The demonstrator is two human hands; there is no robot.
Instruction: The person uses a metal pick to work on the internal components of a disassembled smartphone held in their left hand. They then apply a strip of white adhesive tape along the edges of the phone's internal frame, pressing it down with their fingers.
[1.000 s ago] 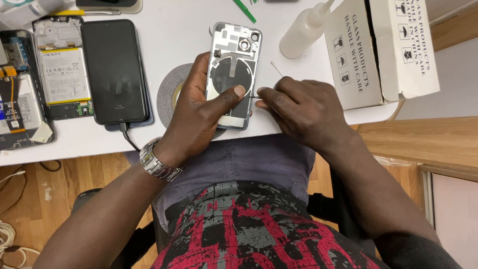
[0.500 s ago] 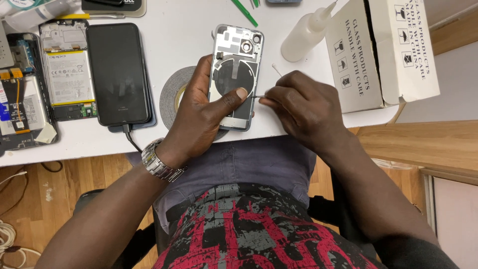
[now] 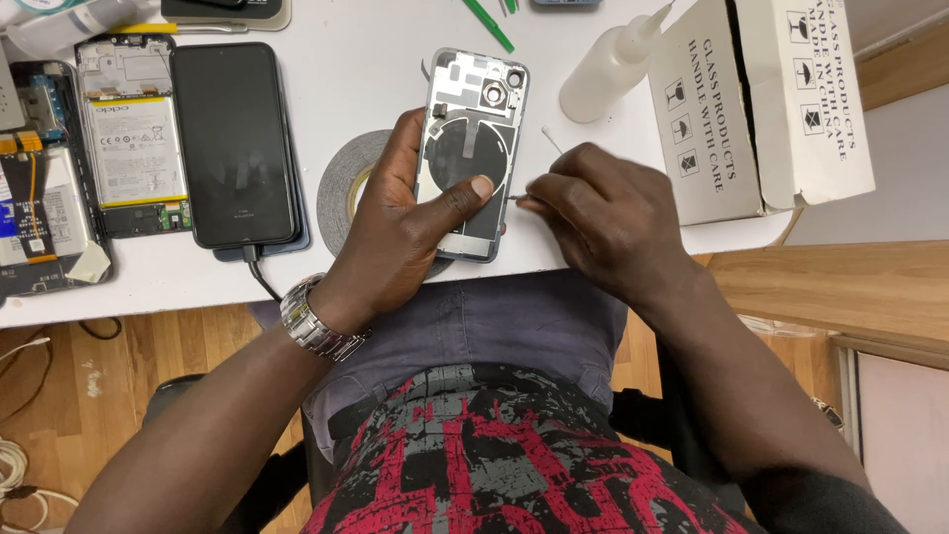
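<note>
My left hand [image 3: 400, 232] grips a phone back cover [image 3: 473, 148], inner side up, with a dark round coil and a camera cut-out; my thumb presses on its lower part. My right hand [image 3: 603, 218] pinches a thin metal tool [image 3: 518, 198] whose tip touches the cover's right edge. A roll of dark tape [image 3: 341, 188] lies on the white table [image 3: 356, 59] under my left hand.
A black phone [image 3: 235, 143] with a cable lies to the left, beside opened phones with boards showing [image 3: 129, 138]. A squeeze bottle [image 3: 613, 64], a green pry tool [image 3: 484, 25] and white cardboard boxes [image 3: 761, 99] stand at the right. The table's front edge is near my lap.
The view has shifted slightly. My hands keep the same hold on the cover and tool, with the tool tip still at the cover's right edge.
</note>
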